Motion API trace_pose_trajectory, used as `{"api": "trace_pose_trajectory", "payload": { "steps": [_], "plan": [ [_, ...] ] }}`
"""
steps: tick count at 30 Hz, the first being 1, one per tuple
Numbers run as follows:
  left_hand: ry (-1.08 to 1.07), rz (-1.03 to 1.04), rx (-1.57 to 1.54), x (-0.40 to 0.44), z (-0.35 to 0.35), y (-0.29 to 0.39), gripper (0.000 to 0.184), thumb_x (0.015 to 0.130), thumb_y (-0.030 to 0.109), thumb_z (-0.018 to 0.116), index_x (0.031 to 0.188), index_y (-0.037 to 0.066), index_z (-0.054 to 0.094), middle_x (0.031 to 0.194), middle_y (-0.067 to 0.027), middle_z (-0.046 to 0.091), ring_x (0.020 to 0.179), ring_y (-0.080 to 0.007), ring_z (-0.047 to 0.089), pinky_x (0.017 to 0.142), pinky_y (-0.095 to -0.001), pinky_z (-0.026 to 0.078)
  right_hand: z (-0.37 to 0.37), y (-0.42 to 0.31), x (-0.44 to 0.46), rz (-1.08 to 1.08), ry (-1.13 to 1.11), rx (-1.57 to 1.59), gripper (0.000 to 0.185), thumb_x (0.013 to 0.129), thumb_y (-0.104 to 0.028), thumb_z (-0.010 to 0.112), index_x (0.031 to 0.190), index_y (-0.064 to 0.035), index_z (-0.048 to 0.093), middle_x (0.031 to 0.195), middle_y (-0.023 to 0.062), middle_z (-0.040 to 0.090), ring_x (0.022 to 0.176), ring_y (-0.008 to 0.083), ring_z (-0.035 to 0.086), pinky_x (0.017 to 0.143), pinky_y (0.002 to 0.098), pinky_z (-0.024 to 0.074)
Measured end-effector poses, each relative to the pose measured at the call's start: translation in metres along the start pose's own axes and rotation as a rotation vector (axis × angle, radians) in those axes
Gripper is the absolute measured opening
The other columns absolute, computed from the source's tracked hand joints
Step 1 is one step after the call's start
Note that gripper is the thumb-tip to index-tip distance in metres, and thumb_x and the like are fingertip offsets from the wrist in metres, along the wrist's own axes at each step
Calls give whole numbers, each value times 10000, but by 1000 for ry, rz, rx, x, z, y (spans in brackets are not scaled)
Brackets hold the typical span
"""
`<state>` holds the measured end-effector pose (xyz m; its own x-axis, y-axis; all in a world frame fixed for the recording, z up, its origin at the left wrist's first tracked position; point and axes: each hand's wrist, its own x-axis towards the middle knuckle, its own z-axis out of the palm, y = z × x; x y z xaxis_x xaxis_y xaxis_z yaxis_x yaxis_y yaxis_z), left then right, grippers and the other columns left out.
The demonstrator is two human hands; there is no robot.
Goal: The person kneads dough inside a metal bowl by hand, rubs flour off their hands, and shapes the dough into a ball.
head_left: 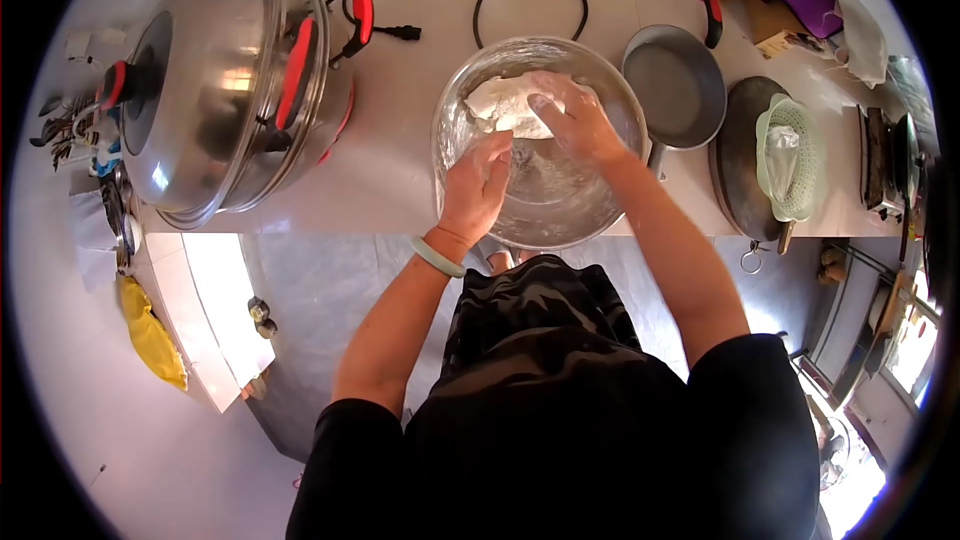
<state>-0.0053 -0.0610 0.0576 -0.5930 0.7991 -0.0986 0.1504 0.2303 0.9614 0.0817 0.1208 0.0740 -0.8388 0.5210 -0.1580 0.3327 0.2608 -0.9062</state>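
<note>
A lump of pale dough [497,100] lies against the far side of a wide metal basin [545,232], whose inside is smeared with flour. My right hand [580,123] is on the dough's right end, fingers curled over its far side and thumb apart on the near side. At the dough's front left edge is my left hand [474,190], its fingers stretched out and its thumb apart; the fingertips are at or touching the dough. A pale green bangle [437,257] circles my left wrist.
Left of the basin stands a large lidded steamer pot [200,90] with red handles. A black cable [480,0] loops behind. To the right are a grey frying pan [674,86], a dark round lid [735,165] and a green plastic basket [805,165]. The counter's front edge runs below the basin.
</note>
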Motion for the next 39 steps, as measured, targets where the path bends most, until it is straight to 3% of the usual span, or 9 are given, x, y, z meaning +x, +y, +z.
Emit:
{"api": "trace_pose_trajectory", "payload": {
  "steps": [3, 6, 8, 15, 21, 26, 29, 35, 39],
  "plan": [
    [-3, -248, -681, -3, 14, 14, 323, 971, 90, 515, 1270, -24, 555, 1208, -132, 623, 1115, -244, 608, 1015, -378, 462, 24, 15, -25, 271, -32, 808, 440, 1003, -294, 501, 1311, 17, 549, 1257, 164, 599, 1182, 249, 563, 1004, 378, 444],
    [1, -376, -1118, -8, 17, 25, 350, 984, 128, 473, 1289, -36, 524, 1239, -150, 590, 1152, -262, 577, 1035, -399, 441, 45, 7, -49, 230, -53, 1228, 416, 1019, -278, 480, 1282, 33, 565, 1210, 147, 613, 1096, 194, 591, 927, 352, 485],
    [-49, -346, -1231, -8, 19, 28, 383, 987, 157, 461, 1321, -26, 493, 1256, -145, 572, 1183, -251, 552, 1049, -403, 425, 50, -2, -60, 229, 14, 1133, 380, 1008, -246, 493, 1241, 36, 596, 1140, 130, 647, 996, 178, 625, 857, 326, 512],
    [-87, -319, -911, -18, 26, 29, 483, 1018, 301, 461, 1400, 10, 410, 1331, -165, 538, 1240, -269, 522, 1054, -404, 409, 51, 11, -57, 343, 210, 791, 239, 953, -147, 558, 1035, 39, 685, 811, 82, 703, 700, 147, 651, 676, 283, 536],
    [66, -109, -296, -16, 25, 28, 577, 996, 221, 564, 1457, -38, 332, 1349, -203, 510, 1240, -271, 510, 1042, -374, 414, 42, 22, -55, 367, 339, 852, 187, 986, -167, 587, 1015, 4, 658, 863, 59, 675, 739, 120, 630, 677, 273, 523],
    [175, 44, -35, -11, 36, -4, 581, 989, 184, 577, 1464, -37, 327, 1356, -236, 508, 1245, -303, 514, 1045, -386, 411, 55, -2, -73, 334, 183, 880, 198, 990, -210, 599, 1019, -25, 665, 852, 28, 654, 737, 95, 602, 687, 267, 509],
    [124, -35, -181, -14, 47, -7, 575, 1000, 157, 560, 1491, 5, 303, 1335, -136, 508, 1190, -215, 513, 1008, -334, 429, 60, 3, -74, 374, 166, 846, 209, 1005, -232, 573, 1018, -48, 669, 857, 5, 647, 741, 82, 580, 673, 257, 493],
    [87, -308, -484, -16, 44, 11, 531, 1013, 217, 525, 1447, -43, 364, 1313, -185, 552, 1190, -257, 558, 1027, -348, 423, 52, 19, -63, 455, 131, 1002, 238, 970, -214, 571, 1035, -13, 681, 808, 8, 598, 713, 103, 553, 661, 259, 483],
    [124, -265, -377, -22, 28, -7, 517, 1008, 243, 533, 1424, -29, 395, 1307, -139, 552, 1160, -216, 564, 1008, -328, 434, 46, 19, -62, 413, 189, 1063, 203, 966, -194, 561, 1001, -20, 660, 788, -6, 565, 682, 95, 513, 624, 252, 450]
  ]
}}
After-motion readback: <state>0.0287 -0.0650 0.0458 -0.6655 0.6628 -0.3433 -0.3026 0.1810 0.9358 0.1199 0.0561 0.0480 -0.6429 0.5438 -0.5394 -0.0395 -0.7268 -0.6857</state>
